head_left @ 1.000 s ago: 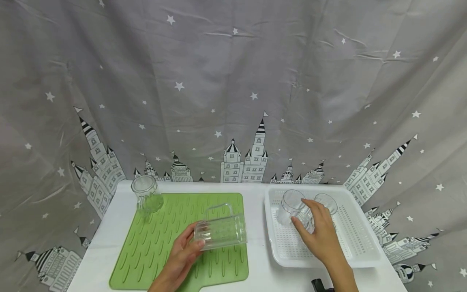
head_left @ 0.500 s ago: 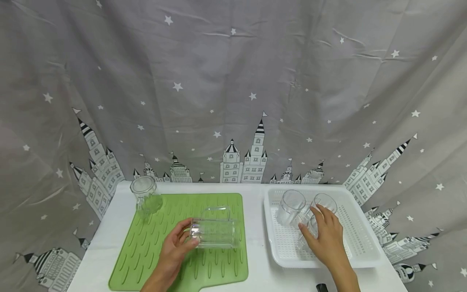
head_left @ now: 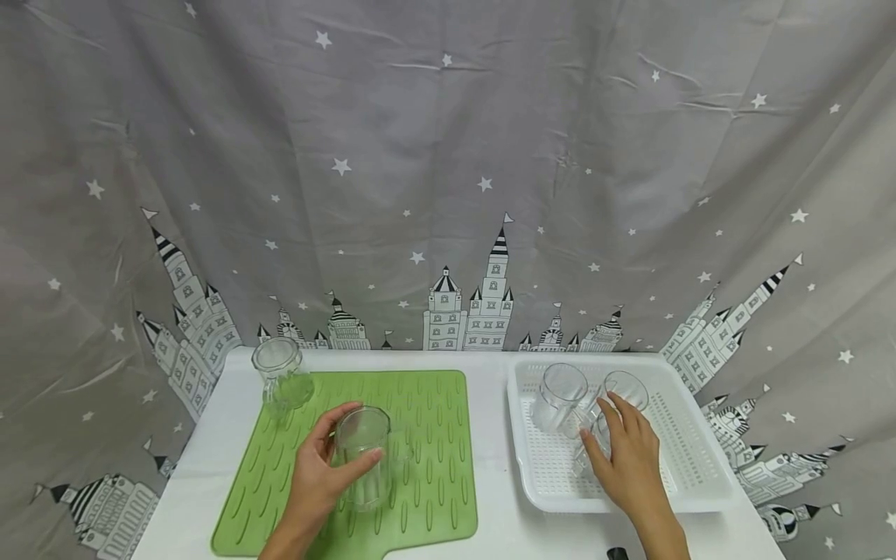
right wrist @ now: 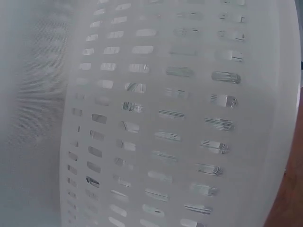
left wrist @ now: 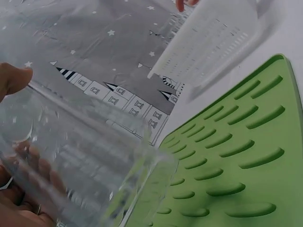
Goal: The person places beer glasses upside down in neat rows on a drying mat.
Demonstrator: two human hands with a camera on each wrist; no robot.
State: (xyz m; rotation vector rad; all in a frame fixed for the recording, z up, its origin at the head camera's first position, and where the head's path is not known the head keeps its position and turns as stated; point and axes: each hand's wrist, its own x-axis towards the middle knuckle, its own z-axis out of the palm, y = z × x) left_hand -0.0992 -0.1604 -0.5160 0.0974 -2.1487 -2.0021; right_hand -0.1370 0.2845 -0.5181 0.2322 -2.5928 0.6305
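Note:
My left hand (head_left: 318,470) grips a clear glass mug (head_left: 367,467) by its body, thumb on the near side. The mug stands steeply, close over the green drying mat (head_left: 434,435), its handle pointing right. In the left wrist view the mug (left wrist: 85,151) fills the lower left, with fingers showing through the glass. My right hand (head_left: 626,455) reaches into the white basket (head_left: 521,474), its thumb and fingers curved about a glass mug (head_left: 603,426) partly hidden beneath them. The right wrist view shows only slotted basket wall (right wrist: 184,104) up close, without fingers.
Another glass mug (head_left: 280,373) stands at the mat's far left corner. Inside the basket, one glass mug (head_left: 560,397) stands left of my right hand and another glass (head_left: 626,389) behind it. A small black object (head_left: 617,553) lies at the front edge. A grey curtain (head_left: 448,194) hangs behind.
My left hand has moved left and turned its mug from lying sideways to steeply upright over the mat. My right hand has shifted right inside the basket, then stayed there.

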